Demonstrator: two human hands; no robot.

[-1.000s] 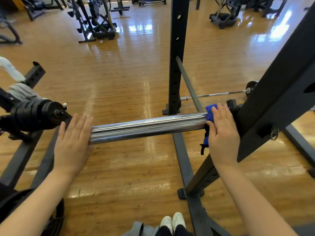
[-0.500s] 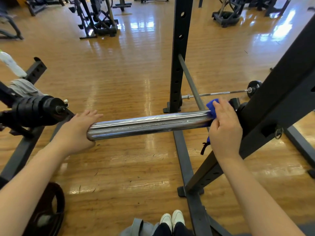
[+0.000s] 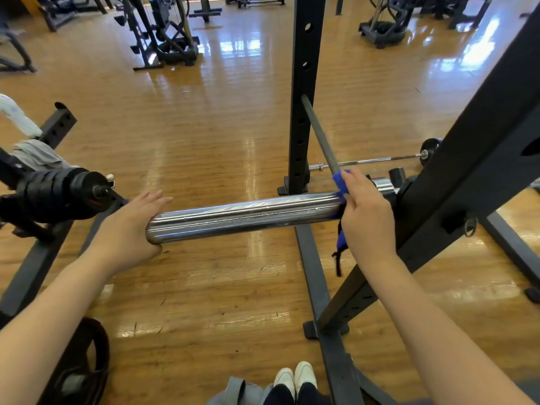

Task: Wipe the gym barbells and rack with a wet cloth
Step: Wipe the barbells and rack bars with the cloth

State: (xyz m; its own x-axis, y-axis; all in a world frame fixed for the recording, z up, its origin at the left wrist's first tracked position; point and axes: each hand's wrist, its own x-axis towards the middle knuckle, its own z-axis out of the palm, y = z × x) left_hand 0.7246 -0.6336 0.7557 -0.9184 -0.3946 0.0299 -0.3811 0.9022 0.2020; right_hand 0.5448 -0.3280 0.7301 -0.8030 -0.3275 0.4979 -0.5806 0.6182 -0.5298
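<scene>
A shiny chrome barbell sleeve [image 3: 245, 216] lies across the middle of the head view, its inner end resting on the black rack [image 3: 473, 182] at the right. My right hand [image 3: 366, 220] holds a blue cloth [image 3: 340, 182] wrapped round the sleeve's inner end, close to the rack upright. A strap of the cloth hangs below the bar. My left hand [image 3: 130, 226] cups the sleeve's free end with the palm, fingers straight and pointing forward. The bar's thin shaft [image 3: 320, 135] runs back past a black upright post [image 3: 302, 92].
A second loaded bar end with black plates [image 3: 58, 195] juts in at the left on another stand. A thin barbell [image 3: 368, 162] lies on the wooden floor behind. A plate [image 3: 79, 366] lies at lower left, rack feet [image 3: 330, 331] and my shoes [image 3: 295, 375] below.
My left hand turned from flat beside the sleeve's end to cupping it with the palm. My right hand with the cloth stayed at the inner end, shifting slightly round the bar.
</scene>
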